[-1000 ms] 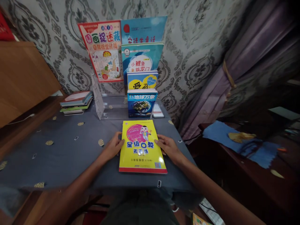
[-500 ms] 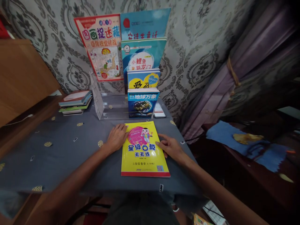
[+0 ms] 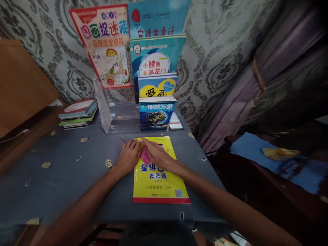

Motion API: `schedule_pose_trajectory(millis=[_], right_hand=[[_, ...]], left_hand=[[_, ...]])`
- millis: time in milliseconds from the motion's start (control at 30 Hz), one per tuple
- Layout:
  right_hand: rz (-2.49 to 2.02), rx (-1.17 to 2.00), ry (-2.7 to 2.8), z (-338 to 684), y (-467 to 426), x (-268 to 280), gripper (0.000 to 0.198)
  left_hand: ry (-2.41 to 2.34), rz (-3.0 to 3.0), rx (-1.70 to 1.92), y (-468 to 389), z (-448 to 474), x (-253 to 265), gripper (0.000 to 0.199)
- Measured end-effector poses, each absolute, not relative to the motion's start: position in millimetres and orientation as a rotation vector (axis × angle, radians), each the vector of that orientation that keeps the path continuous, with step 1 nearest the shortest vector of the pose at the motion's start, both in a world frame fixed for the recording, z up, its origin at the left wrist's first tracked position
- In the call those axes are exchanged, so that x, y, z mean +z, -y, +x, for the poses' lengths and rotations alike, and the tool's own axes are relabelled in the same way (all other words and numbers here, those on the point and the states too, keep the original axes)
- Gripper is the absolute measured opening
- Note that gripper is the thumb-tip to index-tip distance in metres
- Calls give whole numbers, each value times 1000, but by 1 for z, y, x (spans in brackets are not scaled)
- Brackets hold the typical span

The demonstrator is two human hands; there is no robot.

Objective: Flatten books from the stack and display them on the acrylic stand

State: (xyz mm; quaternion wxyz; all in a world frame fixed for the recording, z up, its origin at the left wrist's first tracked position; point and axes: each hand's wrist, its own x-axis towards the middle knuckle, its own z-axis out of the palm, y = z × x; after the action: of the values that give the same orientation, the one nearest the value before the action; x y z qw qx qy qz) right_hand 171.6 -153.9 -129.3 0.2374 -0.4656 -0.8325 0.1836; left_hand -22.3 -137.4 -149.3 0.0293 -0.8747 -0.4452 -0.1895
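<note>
A yellow workbook with a red bottom strip and a cartoon cover lies closed on the cloth-covered table in front of me. At its upper left edge, my left hand has its fingers bent over the border, gripping it there. My right hand lies across the upper cover, fingers stretched toward that same corner and close to the left fingertips. It hides much of the cartoon figure and part of the title. What the fingertips touch at the corner is partly hidden.
Behind the workbook, a clear stand bears several upright books, the front one a blue earth book. A book stack sits at the back left. To the right, a blue cloth lies on a dark surface beside a purple curtain.
My right hand has moved left from the workbook's right edge onto the cover, beside my left hand. The left hand stays at the left edge. The view has shifted slightly.
</note>
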Motion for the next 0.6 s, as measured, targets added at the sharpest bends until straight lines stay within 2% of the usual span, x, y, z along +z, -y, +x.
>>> schedule_pose_trajectory(millis=[167, 600], right_hand=[[-1191, 455, 2327, 155, 137, -145, 63], [-1632, 343, 2099, 235, 144, -138, 46]], left_hand=[[1377, -2711, -567, 137, -22, -149, 35], [1384, -2742, -490, 137, -22, -144, 37]])
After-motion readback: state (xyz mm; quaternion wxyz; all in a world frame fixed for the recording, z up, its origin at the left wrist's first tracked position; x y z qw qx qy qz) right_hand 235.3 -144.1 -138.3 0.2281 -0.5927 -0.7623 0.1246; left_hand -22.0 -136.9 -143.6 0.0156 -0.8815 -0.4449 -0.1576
